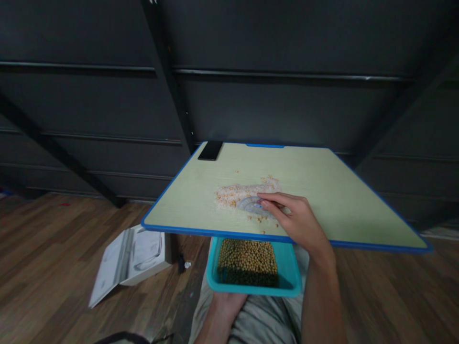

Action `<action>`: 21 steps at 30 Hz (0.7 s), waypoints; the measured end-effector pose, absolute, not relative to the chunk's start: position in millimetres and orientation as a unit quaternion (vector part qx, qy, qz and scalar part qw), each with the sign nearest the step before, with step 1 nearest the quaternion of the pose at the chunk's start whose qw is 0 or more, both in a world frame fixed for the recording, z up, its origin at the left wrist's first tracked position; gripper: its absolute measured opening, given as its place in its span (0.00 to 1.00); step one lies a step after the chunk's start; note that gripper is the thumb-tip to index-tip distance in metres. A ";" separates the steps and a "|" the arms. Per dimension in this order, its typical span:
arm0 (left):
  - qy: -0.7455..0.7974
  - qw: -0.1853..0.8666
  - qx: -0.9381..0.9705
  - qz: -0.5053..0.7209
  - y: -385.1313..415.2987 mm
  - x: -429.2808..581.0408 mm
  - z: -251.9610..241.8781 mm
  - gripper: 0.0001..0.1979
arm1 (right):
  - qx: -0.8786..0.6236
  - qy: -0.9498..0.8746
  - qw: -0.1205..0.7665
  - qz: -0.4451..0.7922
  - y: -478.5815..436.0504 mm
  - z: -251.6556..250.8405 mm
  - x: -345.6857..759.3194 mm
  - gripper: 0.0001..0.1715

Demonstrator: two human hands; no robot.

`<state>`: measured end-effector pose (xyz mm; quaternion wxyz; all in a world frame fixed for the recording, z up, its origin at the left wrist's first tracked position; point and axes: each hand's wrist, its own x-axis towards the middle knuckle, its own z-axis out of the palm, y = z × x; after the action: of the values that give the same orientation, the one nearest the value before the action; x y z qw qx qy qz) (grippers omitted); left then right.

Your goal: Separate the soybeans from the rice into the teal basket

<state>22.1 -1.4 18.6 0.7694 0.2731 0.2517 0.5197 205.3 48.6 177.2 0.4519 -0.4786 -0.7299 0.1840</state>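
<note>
A clear plastic piece, possibly a small lid or dish (252,204), is pinched between the thumb and fingers of my right hand (292,215). Its edge rests against a low pile of white grains mixed with soybeans (234,193) on the pale green tabletop (315,179). Several loose soybeans (260,219) lie between the clear piece and the table's front edge. Below that edge, my left hand (229,303) holds a turquoise tray (289,267) from underneath, its fingers hidden by the tray. Many soybeans (256,255) fill the tray's left and middle part, with its front in shadow.
A black phone (211,150) lies at the table's far left corner. Blue edging (215,232) runs around the tabletop. An open white box (143,255) and a small black object (181,264) are on the wooden floor at left. Dark panels (268,107) rise behind the table.
</note>
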 end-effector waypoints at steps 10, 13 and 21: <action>0.261 0.774 0.240 0.525 -0.8 27.3 4.9 0.25 | -0.461 -0.743 0.438 0.208 49.2 177.5 200.6 0.13; 0.242 0.784 0.212 0.531 3.0 27.5 2.6 0.23 | -0.458 -0.744 0.437 0.215 48.0 178.5 199.5 0.14; 0.314 0.715 0.299 0.549 15.5 29.1 -3.2 0.24 | -0.445 -0.751 0.426 0.237 46.5 179.4 198.2 0.14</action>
<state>29.1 15.5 -3.2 0.7145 0.2986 0.3144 0.5490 198.2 46.5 179.4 0.4264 -0.4452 -0.7509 0.2370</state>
